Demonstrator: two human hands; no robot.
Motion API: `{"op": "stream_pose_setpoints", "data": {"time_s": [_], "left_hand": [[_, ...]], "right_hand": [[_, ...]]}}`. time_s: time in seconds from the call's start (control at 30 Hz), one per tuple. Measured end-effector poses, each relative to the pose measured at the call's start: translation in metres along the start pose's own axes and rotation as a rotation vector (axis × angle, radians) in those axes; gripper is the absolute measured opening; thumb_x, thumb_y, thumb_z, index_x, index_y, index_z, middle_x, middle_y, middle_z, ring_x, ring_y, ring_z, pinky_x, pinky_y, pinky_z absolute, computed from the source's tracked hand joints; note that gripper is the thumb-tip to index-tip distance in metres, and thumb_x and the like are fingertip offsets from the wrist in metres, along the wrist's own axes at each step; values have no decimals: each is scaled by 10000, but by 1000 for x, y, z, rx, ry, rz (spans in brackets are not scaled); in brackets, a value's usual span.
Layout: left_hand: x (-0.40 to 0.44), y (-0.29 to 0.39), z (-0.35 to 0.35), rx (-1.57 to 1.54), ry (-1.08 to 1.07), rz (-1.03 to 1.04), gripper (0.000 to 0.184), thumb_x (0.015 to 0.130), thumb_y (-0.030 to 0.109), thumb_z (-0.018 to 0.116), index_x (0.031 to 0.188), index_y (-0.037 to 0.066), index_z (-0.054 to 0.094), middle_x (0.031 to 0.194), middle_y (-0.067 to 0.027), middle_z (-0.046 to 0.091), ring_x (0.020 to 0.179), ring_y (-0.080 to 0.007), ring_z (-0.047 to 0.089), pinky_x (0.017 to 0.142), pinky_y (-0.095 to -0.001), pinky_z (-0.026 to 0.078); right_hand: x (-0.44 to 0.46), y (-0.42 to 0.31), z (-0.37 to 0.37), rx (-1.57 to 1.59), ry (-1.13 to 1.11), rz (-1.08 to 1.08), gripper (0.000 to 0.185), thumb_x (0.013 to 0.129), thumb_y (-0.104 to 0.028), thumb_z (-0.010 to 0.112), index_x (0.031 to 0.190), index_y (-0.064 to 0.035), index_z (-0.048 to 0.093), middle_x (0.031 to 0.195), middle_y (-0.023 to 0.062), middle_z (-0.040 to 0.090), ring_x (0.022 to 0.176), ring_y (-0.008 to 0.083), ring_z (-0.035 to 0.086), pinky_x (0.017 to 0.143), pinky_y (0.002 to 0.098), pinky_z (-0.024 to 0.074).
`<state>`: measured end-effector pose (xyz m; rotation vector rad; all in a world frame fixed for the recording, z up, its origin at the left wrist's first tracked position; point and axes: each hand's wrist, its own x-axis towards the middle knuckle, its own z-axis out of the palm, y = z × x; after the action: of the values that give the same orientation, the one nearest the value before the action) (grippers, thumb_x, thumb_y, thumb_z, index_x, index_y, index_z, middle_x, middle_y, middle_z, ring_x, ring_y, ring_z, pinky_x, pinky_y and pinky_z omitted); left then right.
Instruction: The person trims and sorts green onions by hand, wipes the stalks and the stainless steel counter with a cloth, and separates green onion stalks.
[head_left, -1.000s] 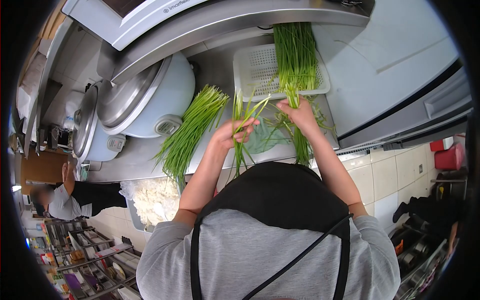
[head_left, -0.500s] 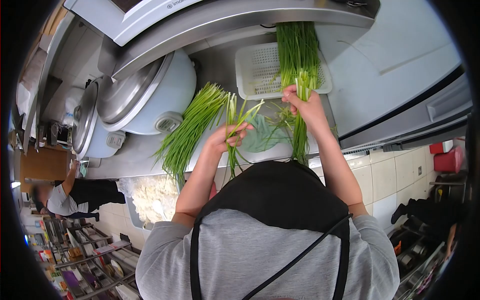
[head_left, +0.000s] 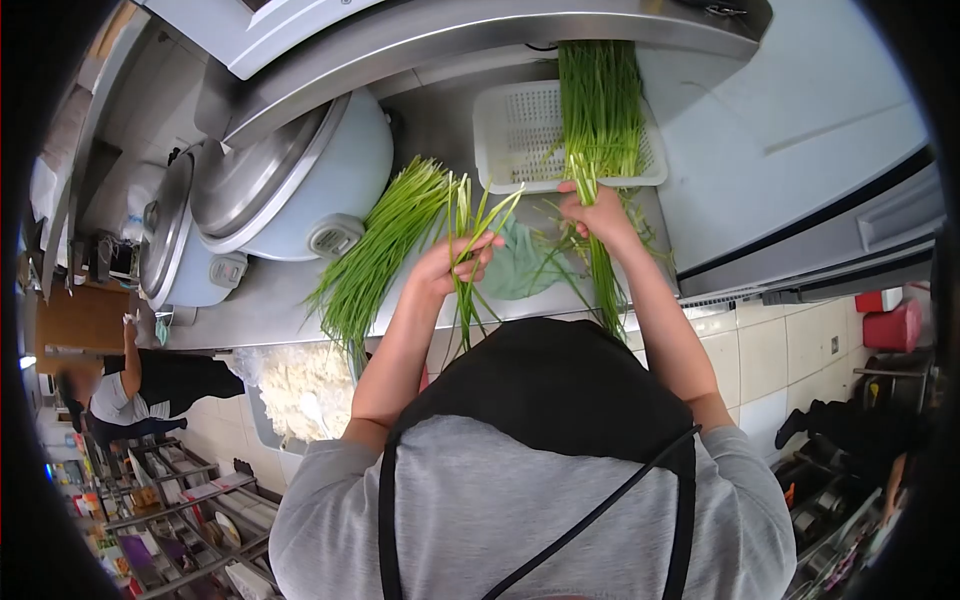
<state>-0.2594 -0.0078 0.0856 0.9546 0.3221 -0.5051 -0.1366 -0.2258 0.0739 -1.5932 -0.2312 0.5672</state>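
My left hand is closed on a few loose chives, whose pale ends stick up and splay apart. A thicker bunch of chives is gripped in my right hand, pale ends upward and green tips hanging toward my apron. Left of my left hand lies a big pile of chives on the steel counter. Beyond my right hand, a white perforated basket holds a dense bundle of chives. Between my hands lies a green cloth with loose scraps beside it.
Two large rice cookers stand at the left of the counter. A steel shelf edge runs above the back. Below the counter at left is a tub of pale food. Another person stands at far left.
My right hand has shifted slightly left with its bunch, which now leans with its tips to the right. My left hand keeps its few chives and has barely moved.
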Motion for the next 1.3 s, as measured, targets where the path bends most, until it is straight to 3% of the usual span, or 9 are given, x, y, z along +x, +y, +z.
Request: {"op": "stream_pose_setpoints", "data": {"time_s": [0.27,0.47,0.57,0.63,0.77,0.93,1.07,1.13,1.3], "left_hand": [[26,-18,5,40,11,-52,253,823,242,547,928,11,540,604,10,504,346,-10,290,353,-178,227],[85,-67,25,544,-124,-211,210,832,199,521,933,17,551,679,-55,587,350,-41,303,350,-185,232],[107,-90,42,947,-92,-174,228,821,181,527,975,15,556,767,-82,625,446,-89,440,422,-223,349],[122,-102,46,1039,67,149,273,812,174,531,1032,13,544,832,-83,635,628,-134,542,578,-274,427],[156,-80,49,933,118,178,310,818,195,524,1065,7,527,843,-72,636,745,-162,563,704,-303,428],[164,-68,32,574,52,65,234,856,212,466,975,20,526,831,-117,624,577,-111,520,508,-245,405],[110,-33,33,523,-49,-20,190,872,223,441,890,43,500,797,-143,611,406,-49,396,359,-192,299],[72,-13,46,429,-84,-131,176,872,228,453,849,54,474,779,-152,601,327,-22,279,300,-176,223],[32,-4,53,306,-77,-37,176,857,213,492,864,37,480,782,-157,597,326,-27,284,311,-181,242]], "right_hand": [[-26,-84,-14,-34,152,-217,295,712,-109,613,983,-6,560,682,12,545,435,70,448,402,204,366],[-31,-112,-38,-128,348,-382,260,725,-163,621,930,-7,586,690,22,570,437,63,446,406,205,362],[-39,-124,-43,-77,366,-406,223,748,-158,616,933,-36,593,723,-1,546,448,34,405,397,174,308],[-53,-138,-41,-60,357,-467,229,749,-160,616,937,-32,593,720,-2,545,459,26,397,412,170,303],[-104,-182,-42,-207,477,-648,220,752,-146,609,934,-23,594,746,3,553,471,19,381,427,162,286],[-164,-220,-49,-440,584,-1014,162,785,-46,519,904,44,582,899,130,586,461,18,358,432,142,263],[-188,-221,-63,-349,488,-920,228,798,-23,468,989,84,529,834,127,572,377,12,315,370,140,235],[-168,-205,-57,-253,416,-717,261,795,-35,481,1032,69,512,760,80,555,382,10,324,368,137,247],[-129,-137,-32,-60,56,-197,181,761,-130,597,882,3,588,626,9,530,422,47,417,379,187,313]]}}
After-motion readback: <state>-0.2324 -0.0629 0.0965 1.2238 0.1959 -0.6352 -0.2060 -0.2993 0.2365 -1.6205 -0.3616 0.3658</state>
